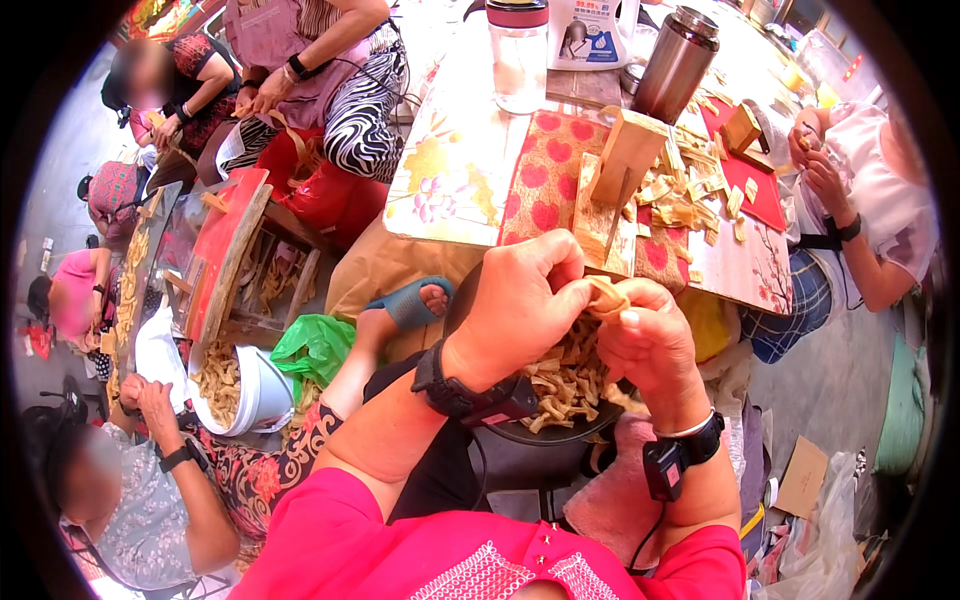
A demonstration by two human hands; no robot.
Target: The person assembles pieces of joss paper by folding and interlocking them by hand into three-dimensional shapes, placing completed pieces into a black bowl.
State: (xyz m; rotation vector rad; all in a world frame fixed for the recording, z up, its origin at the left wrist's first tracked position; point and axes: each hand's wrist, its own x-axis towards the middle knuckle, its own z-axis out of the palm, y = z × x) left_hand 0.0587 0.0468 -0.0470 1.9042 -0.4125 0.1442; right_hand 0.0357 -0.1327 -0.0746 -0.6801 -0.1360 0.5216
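My left hand (pixel 525 305) and my right hand (pixel 652 342) meet in front of the table edge. Both pinch a folded, pale tan strip (pixel 608 297) that looks like tofu skin, thumbs and forefingers closed on it. Just beneath them, a dark round basin (pixel 530 436) holds many similar knotted pieces (pixel 565 385), partly hidden by my hands. Beyond my fingers, a wooden block stand (pixel 628 155) with an upright slotted post stands on the table. Loose tan strips (pixel 690 190) are heaped to its right.
A clear bottle (pixel 518 60), a white jug (pixel 590 35) and a dark steel flask (pixel 677 65) stand farther back on the table. A white bucket (pixel 265 390) of pieces is at left, near a green bag (pixel 315 348). Several people sit around, working with their hands.
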